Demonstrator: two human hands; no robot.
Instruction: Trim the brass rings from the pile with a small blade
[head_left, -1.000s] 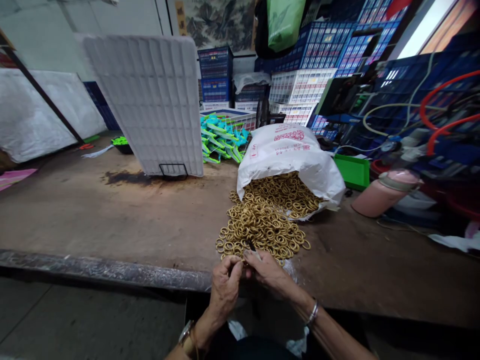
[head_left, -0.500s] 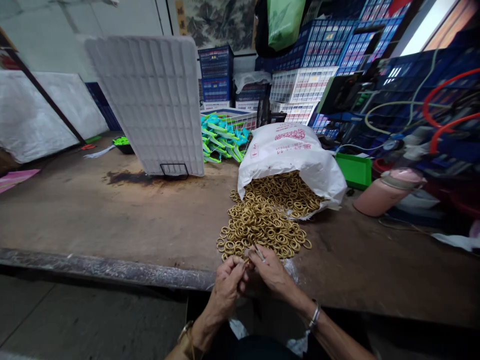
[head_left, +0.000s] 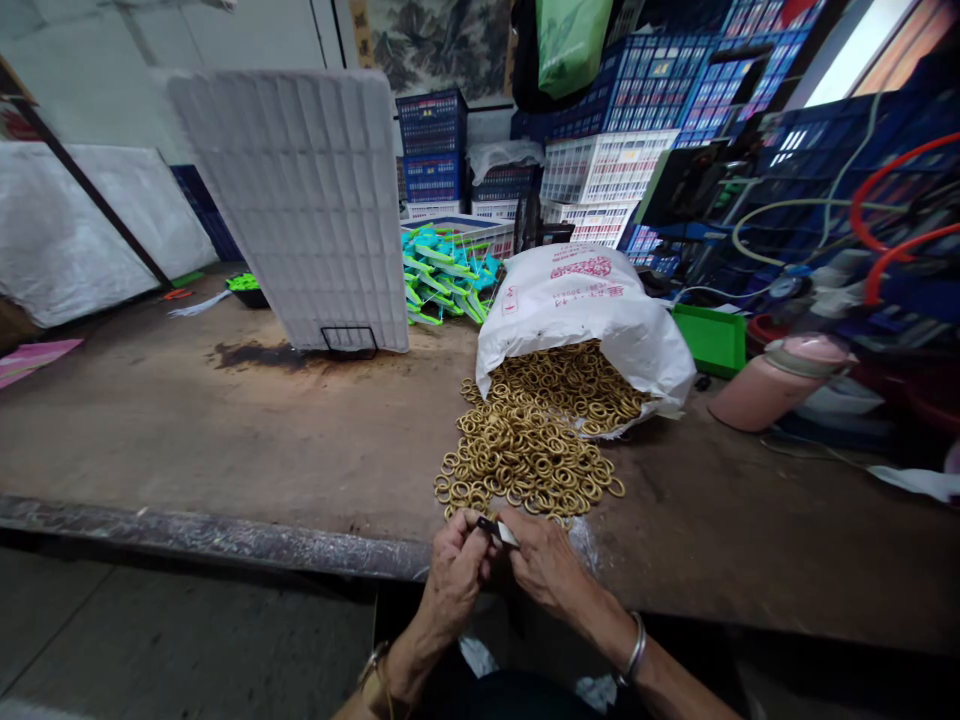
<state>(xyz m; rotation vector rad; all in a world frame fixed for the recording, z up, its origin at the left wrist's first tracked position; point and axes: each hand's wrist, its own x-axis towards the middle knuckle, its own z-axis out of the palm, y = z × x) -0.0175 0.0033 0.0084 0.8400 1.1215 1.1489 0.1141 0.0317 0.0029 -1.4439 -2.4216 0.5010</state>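
At the table's front edge my two hands meet. The fingers of my right hand (head_left: 536, 555) are closed on a small tool (head_left: 499, 532) with a dark tip and a pale body. My left hand (head_left: 456, 565) pinches at the tool's dark end; what it holds there is too small to make out. Just beyond my fingers lies a heap of gold rings (head_left: 525, 455). More rings sit in the mouth of a white sack (head_left: 574, 300) lying on its side.
On the brown table (head_left: 150, 430) stand a white ribbed panel (head_left: 315, 210), a pile of green and blue pieces (head_left: 446, 275), a green tray (head_left: 709, 340) and a pink bottle (head_left: 780, 385). Stacked crates (head_left: 600, 170) fill the back.
My right hand has turned the tool, so its dark tip and pale body now show between my hands. My left hand has stayed nearly in place.
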